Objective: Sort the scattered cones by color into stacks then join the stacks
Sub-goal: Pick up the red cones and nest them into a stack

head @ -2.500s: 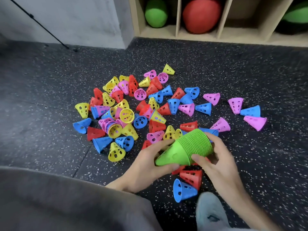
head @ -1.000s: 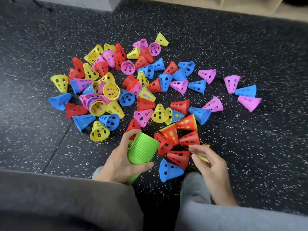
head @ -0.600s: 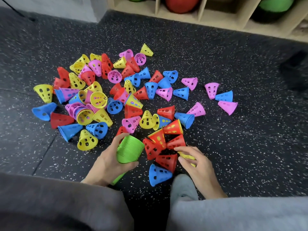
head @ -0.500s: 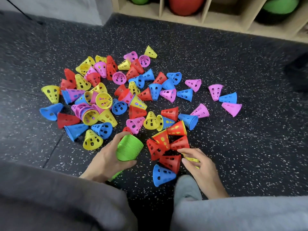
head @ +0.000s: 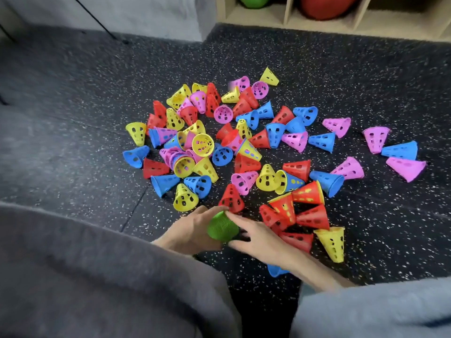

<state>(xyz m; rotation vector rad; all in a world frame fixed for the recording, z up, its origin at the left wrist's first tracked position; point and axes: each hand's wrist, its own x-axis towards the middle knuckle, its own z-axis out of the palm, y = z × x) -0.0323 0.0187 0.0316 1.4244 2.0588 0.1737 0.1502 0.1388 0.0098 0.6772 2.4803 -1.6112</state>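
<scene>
step: green sorted | your left hand [head: 189, 234] clamps green stack [head: 222, 228], right hand [head: 253, 236] fingers straight beside it | next: gather red cones [head: 310, 217] right of fingers

**Green stack gathered, other colours loose**

We see a ribbed green stack [head: 222, 228] nested tight near the bottom. Beyond it, perforated red, yellow, blue and pink cones [head: 246, 142] lie tipped and scattered on the speckled floor [head: 366, 228], unsorted.

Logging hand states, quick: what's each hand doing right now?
Left hand: grips the green cone stack.
Right hand: fingers straight, touching the green stack, holding nothing.
</scene>
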